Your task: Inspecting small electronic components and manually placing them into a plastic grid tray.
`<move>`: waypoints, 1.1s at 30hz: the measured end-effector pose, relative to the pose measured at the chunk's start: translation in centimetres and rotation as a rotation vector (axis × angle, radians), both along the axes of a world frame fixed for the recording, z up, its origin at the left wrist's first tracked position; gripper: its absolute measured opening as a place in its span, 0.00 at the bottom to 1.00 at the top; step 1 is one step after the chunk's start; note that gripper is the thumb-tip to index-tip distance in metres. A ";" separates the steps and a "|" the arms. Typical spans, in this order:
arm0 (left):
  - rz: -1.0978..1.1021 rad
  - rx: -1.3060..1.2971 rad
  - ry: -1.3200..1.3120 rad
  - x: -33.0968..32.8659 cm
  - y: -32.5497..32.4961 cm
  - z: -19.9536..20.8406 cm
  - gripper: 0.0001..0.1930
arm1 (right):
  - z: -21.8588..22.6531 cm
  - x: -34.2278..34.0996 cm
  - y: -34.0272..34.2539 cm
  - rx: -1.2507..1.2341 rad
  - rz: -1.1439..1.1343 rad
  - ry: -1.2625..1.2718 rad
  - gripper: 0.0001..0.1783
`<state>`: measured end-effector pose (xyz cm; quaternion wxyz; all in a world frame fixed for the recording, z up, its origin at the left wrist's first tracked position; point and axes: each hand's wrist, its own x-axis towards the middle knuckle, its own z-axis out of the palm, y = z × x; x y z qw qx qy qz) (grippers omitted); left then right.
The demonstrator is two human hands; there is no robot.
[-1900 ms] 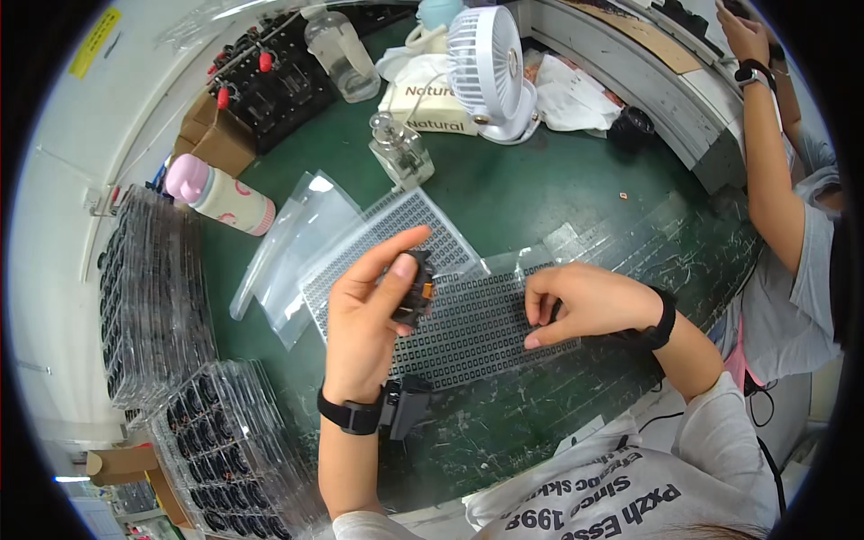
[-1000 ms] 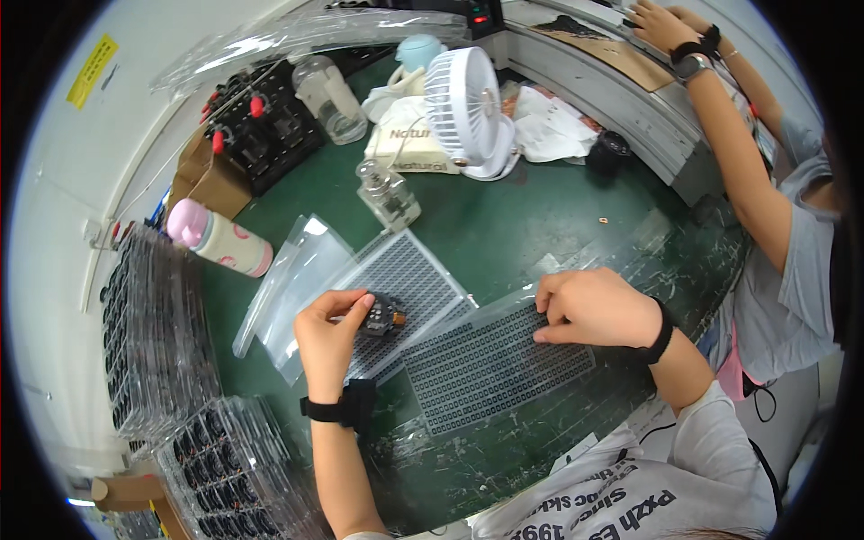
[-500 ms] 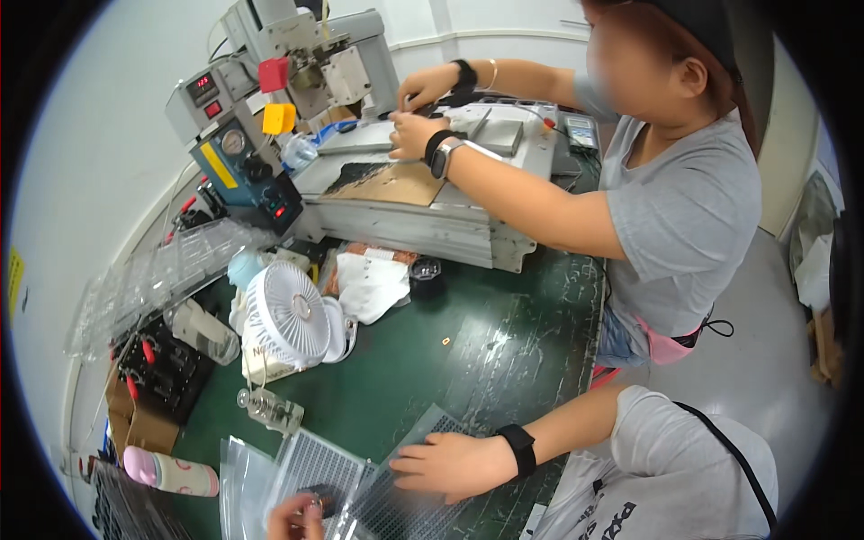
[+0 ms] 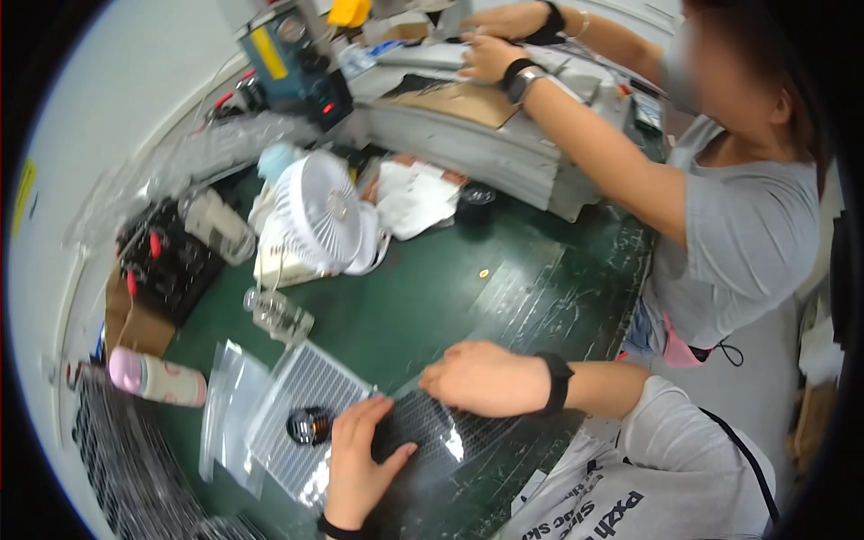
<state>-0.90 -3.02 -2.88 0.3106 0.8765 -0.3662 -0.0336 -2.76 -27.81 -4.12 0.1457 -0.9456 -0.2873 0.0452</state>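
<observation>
Left grip (image 4: pixel 360 454) flat and spread on clear gridded tray (image 4: pixel 297 405), fingers beside small dark coil (image 4: pixel 310 425) near left. Right grip (image 4: pixel 481 378) loosely curled, pressing dark tray sheet (image 4: pixel 423 432) on green desk (image 4: pixel 450 288); white fan (image 4: pixel 319 216) far left.

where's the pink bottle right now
Head view, far left: the pink bottle lies on the green table, left of the clear bags and the left hand.
</observation>
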 end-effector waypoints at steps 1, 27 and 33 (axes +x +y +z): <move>0.012 -0.007 0.048 0.2 0.3 0.1 0.34 | 0.2 0.2 -0.1 0.030 0.012 0.003 0.12; -0.034 0.011 0.149 -1.8 0.4 2.0 0.24 | -1.5 -0.8 3.2 0.181 -0.030 -0.131 0.11; 0.369 -0.905 0.763 -1.9 0.0 -1.0 0.05 | -1.2 -0.4 3.3 0.192 0.003 -0.144 0.08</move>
